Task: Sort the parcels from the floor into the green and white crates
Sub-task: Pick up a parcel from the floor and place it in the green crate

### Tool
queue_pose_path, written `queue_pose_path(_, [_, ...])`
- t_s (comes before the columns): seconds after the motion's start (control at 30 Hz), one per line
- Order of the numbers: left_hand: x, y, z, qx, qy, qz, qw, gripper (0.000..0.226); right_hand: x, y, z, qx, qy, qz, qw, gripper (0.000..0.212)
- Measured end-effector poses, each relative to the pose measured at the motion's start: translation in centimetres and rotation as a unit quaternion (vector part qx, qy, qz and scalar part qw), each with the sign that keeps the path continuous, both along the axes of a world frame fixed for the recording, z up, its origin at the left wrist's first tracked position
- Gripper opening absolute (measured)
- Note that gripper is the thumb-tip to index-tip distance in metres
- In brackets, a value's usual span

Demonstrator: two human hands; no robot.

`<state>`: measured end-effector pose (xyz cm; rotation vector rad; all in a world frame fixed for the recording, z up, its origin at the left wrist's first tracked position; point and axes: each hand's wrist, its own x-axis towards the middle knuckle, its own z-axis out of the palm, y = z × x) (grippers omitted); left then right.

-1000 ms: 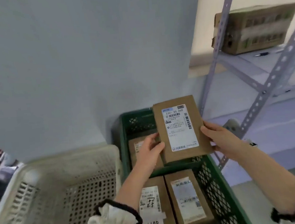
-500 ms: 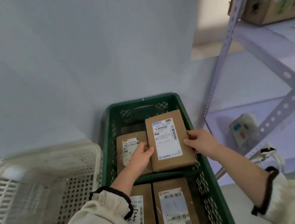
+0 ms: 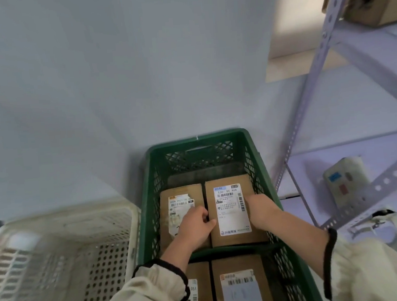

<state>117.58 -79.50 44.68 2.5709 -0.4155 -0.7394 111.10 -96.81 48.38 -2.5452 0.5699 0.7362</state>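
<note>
I have the parcel (image 3: pixel 231 210) lying flat in the far right bay of the green crate (image 3: pixel 199 138), snug beside a neighbouring parcel (image 3: pixel 180 200). My left hand (image 3: pixel 195 227) pinches its left edge and my right hand (image 3: pixel 260 207) curls over its right edge, probably to settle it squarely, label up.

You've got four parcels (image 3: pixel 232 219) (image 3: pixel 180 200) (image 3: pixel 241 290) (image 3: pixel 202 289) in view, one green crate (image 3: pixel 196 141), one white crate (image 3: pixel 66 214), two hands (image 3: pixel 194 225) (image 3: pixel 261 209), one metal rack (image 3: pixel 317 68).
</note>
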Motion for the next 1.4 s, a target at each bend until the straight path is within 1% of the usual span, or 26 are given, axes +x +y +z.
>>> queue_pose_path(0.13, [-0.4,0.1,-0.5,-0.010,-0.017,0.011,1.000,0.026,0.5,0.1,-0.6,-0.023,0.018,0.013,0.999,0.027])
queue_pose_path(0.23, [-0.3,0.1,-0.5,-0.021,-0.001,0.025,0.999,0.037,0.5,0.2,-0.6,-0.039,0.023,0.023,0.999,0.027])
queue_pose_path(0.37, [-0.4,0.0,0.3,-0.052,0.037,0.041,0.997,0.056,0.4,0.2,0.5,-0.034,0.004,-0.001,0.999,0.026])
queue_pose_path(0.43, [-0.4,0.1,1.5,-0.090,0.066,0.070,0.991,0.060,0.0,0.1,1.8,-0.005,-0.020,-0.017,1.000,0.027])
queue_pose_path(0.53, [-0.4,0.7,4.6,-0.150,0.067,0.105,0.981,0.059,-1.4,-0.3,4.7,0.094,-0.094,-0.038,0.990,0.046])
queue_pose_path(0.57, [-0.5,1.1,6.0,-0.171,0.062,0.110,0.977,0.058,-1.9,-0.3,5.9,0.124,-0.125,-0.040,0.984,0.048])
queue_pose_path(0.63, [-0.6,2.2,9.1,-0.209,0.038,0.109,0.971,0.054,-2.8,0.0,8.6,0.153,-0.168,-0.047,0.973,0.049])
queue_pose_path(0.73, [-1.2,4.5,13.7,-0.257,-0.010,0.113,0.960,0.048,-4.1,0.9,12.8,0.148,-0.196,-0.065,0.967,0.070])
queue_pose_path(0.83, [-2.6,7.5,18.0,-0.292,-0.051,0.129,0.946,0.042,-5.5,2.6,17.1,0.192,-0.247,-0.069,0.947,0.073])
queue_pose_path(0.93, [-4.7,11.6,22.0,-0.321,-0.086,0.145,0.932,0.036,-7.3,5.1,21.4,0.226,-0.286,-0.046,0.930,0.073])
queue_pose_path(1.03, [-7.3,16.0,25.1,-0.359,-0.105,0.177,0.910,0.030,-8.8,8.0,25.3,0.257,-0.304,-0.015,0.917,0.074])
queue_pose_path(1.17, [-12.5,22.2,28.2,-0.390,-0.158,0.241,0.874,0.038,-10.5,12.9,29.2,0.293,-0.327,0.029,0.898,0.083])
queue_pose_path(1.3, [-19.5,28.7,30.3,-0.377,-0.221,0.315,0.843,0.046,-11.8,18.7,30.3,0.337,-0.310,0.103,0.883,0.086])
queue_pose_path(1.4, [-26.5,33.9,30.8,-0.351,-0.263,0.386,0.811,0.044,-12.6,24.2,30.0,0.344,-0.287,0.187,0.874,0.082])
